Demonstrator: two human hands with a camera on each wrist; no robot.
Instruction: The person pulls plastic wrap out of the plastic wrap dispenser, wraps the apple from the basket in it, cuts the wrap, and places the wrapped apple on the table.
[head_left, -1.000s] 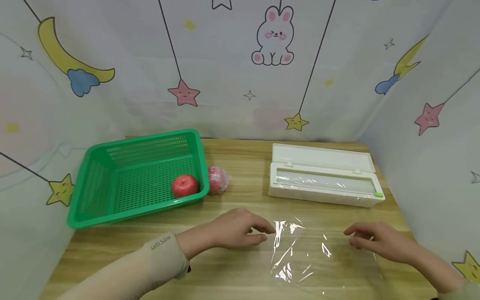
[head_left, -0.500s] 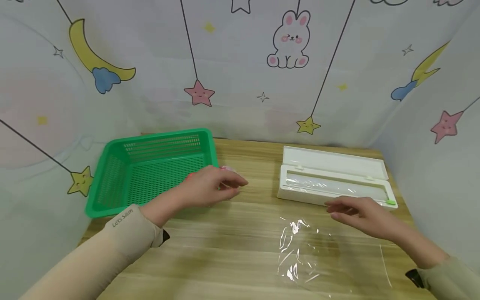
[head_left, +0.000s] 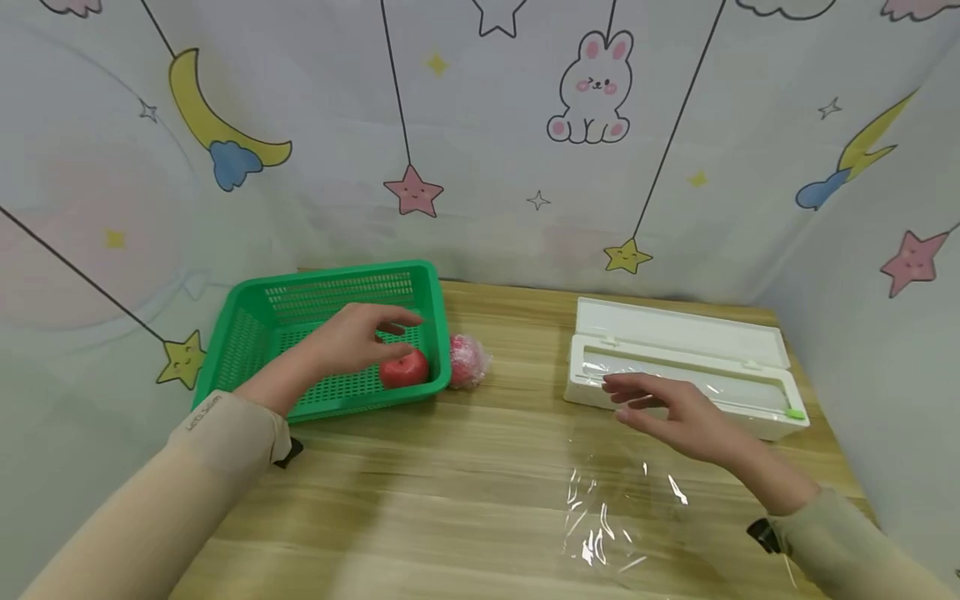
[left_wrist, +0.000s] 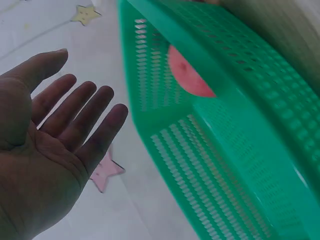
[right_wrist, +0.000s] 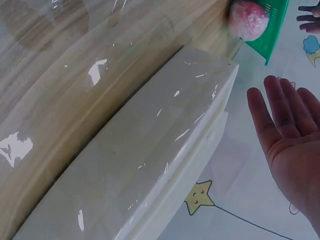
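I had left hand (head_left: 351, 340) and right hand (head_left: 681, 415) loose-fingered, gripping nothing, and the red fruit (head_left: 405, 372) in the basket's (head_left: 438, 329) near-right corner looked firm, slick, best cupped round its sides!

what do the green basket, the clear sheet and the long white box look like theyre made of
Green basket: apparently molded plastic, smooth with a soft sheen, given its regular slots.
Clear sheet: likely thin, glossy plastic film; it's transparent, wrinkled and glinting.
White box: probably rigid plastic, with smooth walls and crisp edges.
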